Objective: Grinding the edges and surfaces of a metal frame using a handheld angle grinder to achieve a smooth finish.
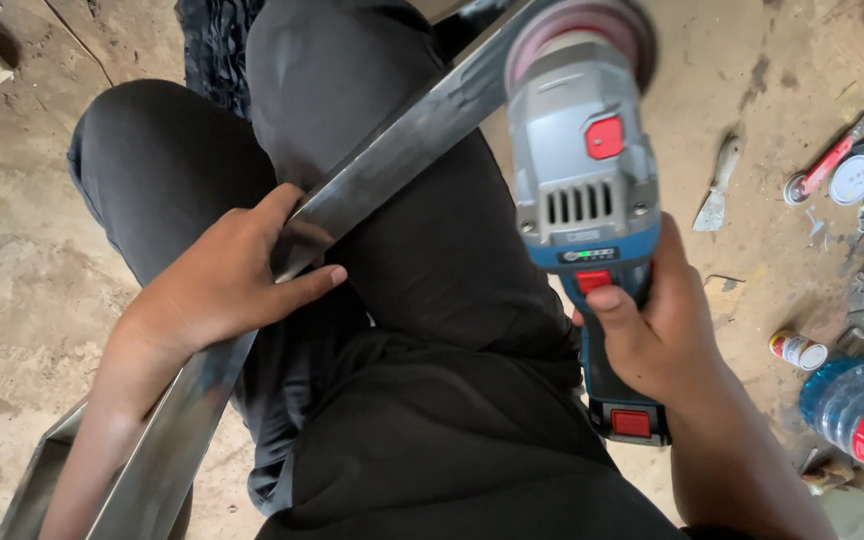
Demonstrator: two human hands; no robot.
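Left hand [227, 285] grips the metal bar [352, 190] laid across the lap, steadying it; right hand [652, 335] wraps the grinder [582, 180], disc on the bar.

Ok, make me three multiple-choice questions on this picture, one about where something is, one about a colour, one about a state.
1. Where does the long metal bar lie?
A. across the person's lap
B. flat on the floor
C. on a bench

2. What colour is the button on the grinder head?
A. green
B. red
C. yellow

3. How is the left hand?
A. empty
B. gripping the bar
C. on the bottle

A: the bar crosses the dark trousers.
B: the button is red.
B: its fingers wrap the bar, while the right hand holds the grinder.
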